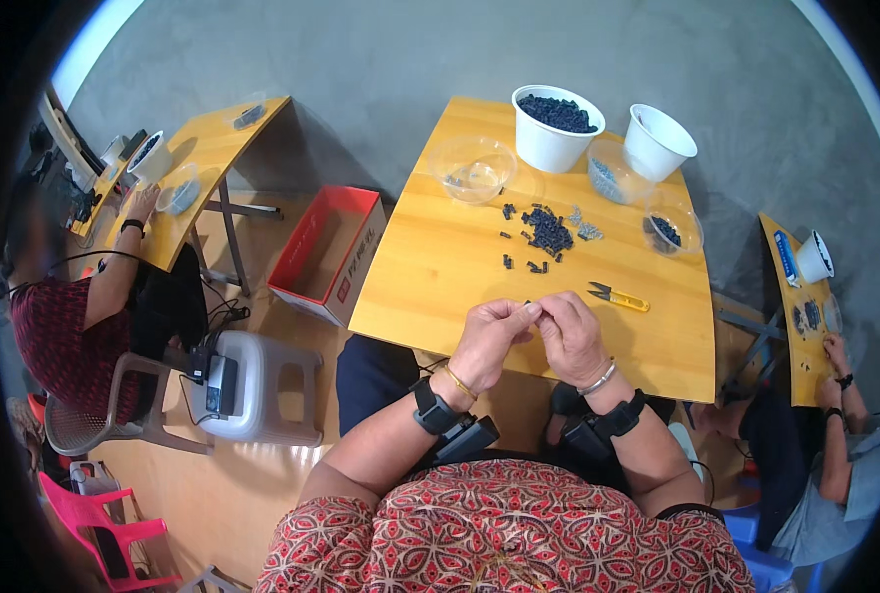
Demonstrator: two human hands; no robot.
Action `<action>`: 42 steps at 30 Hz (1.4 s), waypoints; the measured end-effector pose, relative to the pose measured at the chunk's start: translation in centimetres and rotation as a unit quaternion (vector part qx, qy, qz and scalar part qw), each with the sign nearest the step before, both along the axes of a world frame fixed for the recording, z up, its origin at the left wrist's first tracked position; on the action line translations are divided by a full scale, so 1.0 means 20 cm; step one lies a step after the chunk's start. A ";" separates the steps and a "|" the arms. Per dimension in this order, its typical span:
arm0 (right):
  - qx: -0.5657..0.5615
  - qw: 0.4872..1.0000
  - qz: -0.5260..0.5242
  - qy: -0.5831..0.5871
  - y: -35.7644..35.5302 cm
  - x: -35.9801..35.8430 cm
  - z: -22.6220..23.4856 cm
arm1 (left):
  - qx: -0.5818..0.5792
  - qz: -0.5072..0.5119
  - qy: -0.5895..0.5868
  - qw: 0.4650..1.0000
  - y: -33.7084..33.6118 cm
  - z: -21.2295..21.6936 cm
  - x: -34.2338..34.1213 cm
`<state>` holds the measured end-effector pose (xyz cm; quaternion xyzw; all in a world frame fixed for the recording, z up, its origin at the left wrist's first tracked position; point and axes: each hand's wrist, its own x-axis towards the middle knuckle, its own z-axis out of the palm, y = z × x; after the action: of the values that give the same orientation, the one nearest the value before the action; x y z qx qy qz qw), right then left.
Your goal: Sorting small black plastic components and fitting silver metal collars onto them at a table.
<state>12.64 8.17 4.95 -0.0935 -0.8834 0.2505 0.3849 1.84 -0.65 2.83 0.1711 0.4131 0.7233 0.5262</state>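
Left hand (489, 338) and right hand (572, 338) pinch a mostly hidden part (528, 302), seemingly mid-handling, in front of the black-pieces pile (549, 231); steadiness needed next.

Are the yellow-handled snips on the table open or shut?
Open: the snips lie on the table with a gap between their blade tips.

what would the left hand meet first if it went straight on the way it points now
Probably the right hand, which lies just ahead of the left hand in the picture; the depth between them is hard to judge.
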 end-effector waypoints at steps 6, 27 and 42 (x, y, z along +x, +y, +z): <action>0.032 0.999 -0.003 -0.028 0.02 0.01 0.00 | -0.012 -0.030 -0.030 0.999 -0.01 0.00 -0.02; -0.095 0.994 0.043 -0.029 0.06 0.03 0.07 | 0.018 -0.006 0.021 1.000 -0.04 -0.01 -0.02; -0.047 0.995 -0.012 -0.082 0.14 0.08 0.06 | -0.022 -0.046 0.070 0.996 -0.03 -0.03 -0.02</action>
<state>14.24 10.92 6.18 -0.1420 -0.8981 0.2788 0.3092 1.49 -1.24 2.15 0.2283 0.4560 0.6757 0.5323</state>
